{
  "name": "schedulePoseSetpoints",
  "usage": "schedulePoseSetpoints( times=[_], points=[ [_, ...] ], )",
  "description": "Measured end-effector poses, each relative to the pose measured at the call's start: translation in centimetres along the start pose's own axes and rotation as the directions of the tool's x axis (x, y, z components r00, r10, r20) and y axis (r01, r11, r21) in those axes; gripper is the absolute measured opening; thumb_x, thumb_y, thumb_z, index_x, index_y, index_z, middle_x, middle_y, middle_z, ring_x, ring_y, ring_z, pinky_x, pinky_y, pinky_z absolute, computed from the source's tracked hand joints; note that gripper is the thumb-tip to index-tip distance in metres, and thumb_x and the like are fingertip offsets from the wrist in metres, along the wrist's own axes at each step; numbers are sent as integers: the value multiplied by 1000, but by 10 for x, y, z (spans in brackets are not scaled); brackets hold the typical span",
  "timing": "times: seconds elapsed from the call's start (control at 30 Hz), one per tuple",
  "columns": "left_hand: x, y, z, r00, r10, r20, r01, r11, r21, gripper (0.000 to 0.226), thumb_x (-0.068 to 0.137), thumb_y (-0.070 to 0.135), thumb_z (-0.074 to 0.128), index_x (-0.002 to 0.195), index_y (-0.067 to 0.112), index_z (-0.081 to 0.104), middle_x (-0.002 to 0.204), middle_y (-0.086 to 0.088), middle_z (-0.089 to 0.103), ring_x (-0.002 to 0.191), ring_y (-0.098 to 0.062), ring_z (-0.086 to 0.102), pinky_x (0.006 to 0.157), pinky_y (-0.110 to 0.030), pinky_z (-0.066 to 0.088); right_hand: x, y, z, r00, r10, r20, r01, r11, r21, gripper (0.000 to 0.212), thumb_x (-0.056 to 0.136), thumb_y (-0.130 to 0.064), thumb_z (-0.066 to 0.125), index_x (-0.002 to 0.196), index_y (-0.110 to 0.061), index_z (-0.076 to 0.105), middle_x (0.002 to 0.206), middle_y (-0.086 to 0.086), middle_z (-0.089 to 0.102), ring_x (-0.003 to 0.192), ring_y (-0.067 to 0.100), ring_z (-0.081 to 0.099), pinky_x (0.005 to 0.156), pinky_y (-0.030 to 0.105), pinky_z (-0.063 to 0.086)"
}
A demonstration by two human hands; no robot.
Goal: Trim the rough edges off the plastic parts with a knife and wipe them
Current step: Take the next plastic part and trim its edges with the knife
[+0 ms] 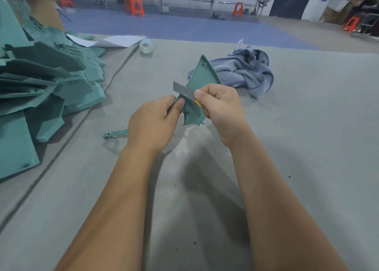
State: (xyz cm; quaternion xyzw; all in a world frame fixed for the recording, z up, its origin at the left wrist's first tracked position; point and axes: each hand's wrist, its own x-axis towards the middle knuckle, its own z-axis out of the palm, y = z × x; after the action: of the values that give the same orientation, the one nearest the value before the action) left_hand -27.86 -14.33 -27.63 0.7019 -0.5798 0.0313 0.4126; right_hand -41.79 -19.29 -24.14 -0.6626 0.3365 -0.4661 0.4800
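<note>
A heap of teal moulded plastic parts [45, 82] lies at the left on the grey felt-like table [287, 147]. A small teal offcut [114, 134] lies beside the left hand [152, 123], which grips the lower edge of a triangular teal plastic part [202, 76] held above mid-table. The right hand [220, 106] pinches a flat metal knife blade [183, 90] against its left edge. A crumpled blue cloth [248, 69] lies behind.

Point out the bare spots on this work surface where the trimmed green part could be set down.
Bare surface lies right of the right hand, below the blue cloth. Another bare patch lies between the tape roll and the cloth. The left side is crowded: the pile of green parts fills it, and an offcut lies beside the left hand.
</note>
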Motion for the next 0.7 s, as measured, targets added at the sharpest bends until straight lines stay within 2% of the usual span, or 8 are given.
schedulePoseSetpoints(
  times=[0.13,0.27,0.5,0.57,0.7],
  points=[
    [-1,0,0,1000,-12,-11,12,1000,-6,44,97,48,41,65,18,43,51,2,44,53,-12,46,47,-30,25,2,3,-1,998,-4,-71,4,1000,12,33,93,-5,55,61,-13,54,43,-16,36,45,3,28,47,17,27],
    [-1,0,1,1000,-21,-13,21,1000,-20,45,94,51,39,65,16,38,51,1,41,53,-15,44,47,-30,25,5,6,-5,992,2,-124,5,999,54,28,94,-6,55,67,-12,58,44,-17,41,43,0,33,47,12,30],
    [-3,0,0,1000,0,-18,0,1000,-20,45,96,48,40,61,20,35,49,2,41,51,-12,44,47,-29,23,12,3,-7,974,6,-227,26,990,139,33,96,-7,53,63,-15,56,45,-14,37,45,4,28,47,17,27],
    [-3,0,0,1000,6,-19,-7,1000,-23,45,95,49,39,61,20,36,49,2,41,51,-13,44,47,-29,23,10,1,-10,980,12,-197,25,982,185,34,96,-6,52,63,-14,56,46,-13,39,45,3,29,47,16,28],
    [-3,0,0,1000,7,-15,-8,1000,-25,45,92,51,35,67,15,44,50,1,44,53,-14,47,47,-30,26,4,-1,-9,1000,3,9,-5,979,205,30,96,-2,51,67,-9,56,46,-14,44,42,1,31,44,12,27]
  ],
)
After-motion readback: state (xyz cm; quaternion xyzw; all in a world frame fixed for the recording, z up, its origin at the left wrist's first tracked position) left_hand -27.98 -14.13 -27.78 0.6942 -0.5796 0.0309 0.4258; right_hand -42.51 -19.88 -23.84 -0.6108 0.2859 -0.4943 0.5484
